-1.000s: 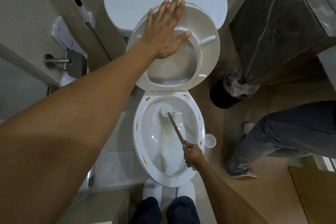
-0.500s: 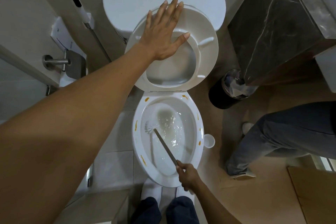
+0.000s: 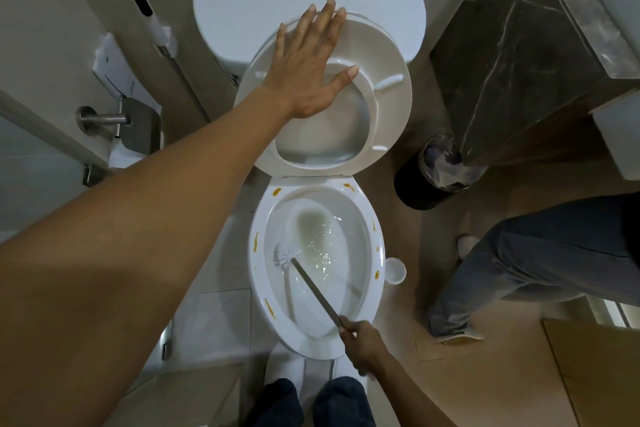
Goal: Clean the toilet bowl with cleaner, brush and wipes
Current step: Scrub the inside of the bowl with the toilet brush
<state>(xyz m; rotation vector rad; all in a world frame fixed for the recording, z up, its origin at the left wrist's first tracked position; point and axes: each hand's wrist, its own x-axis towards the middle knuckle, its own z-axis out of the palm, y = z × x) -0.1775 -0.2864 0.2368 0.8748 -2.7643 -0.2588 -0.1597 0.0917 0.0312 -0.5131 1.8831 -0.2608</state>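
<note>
The white toilet bowl [image 3: 375, 282] lies below me with orange-yellow smears along its rim and foamy water inside. Its seat [image 3: 391, 94] is raised against the tank [image 3: 242, 17]. My left hand [image 3: 310, 64] presses flat on the raised seat with straight fingers. My right hand [image 3: 360, 345] grips the metal handle of the toilet brush [image 3: 313, 291] at the bowl's near right rim. The white brush head [image 3: 285, 255] touches the bowl's inner left wall.
A black waste bin [image 3: 412, 184] stands right of the toilet under a dark marble counter [image 3: 512, 55]. Another person's jeans leg [image 3: 519, 270] and shoe fill the floor at right. A small white holder [image 3: 394, 270] sits beside the bowl. A bidet sprayer [image 3: 142, 7] hangs on the left wall.
The brush head swept from the bowl's far middle to its left wall, then a little nearer. My right hand drew back toward the near rim. The left hand stayed on the seat.
</note>
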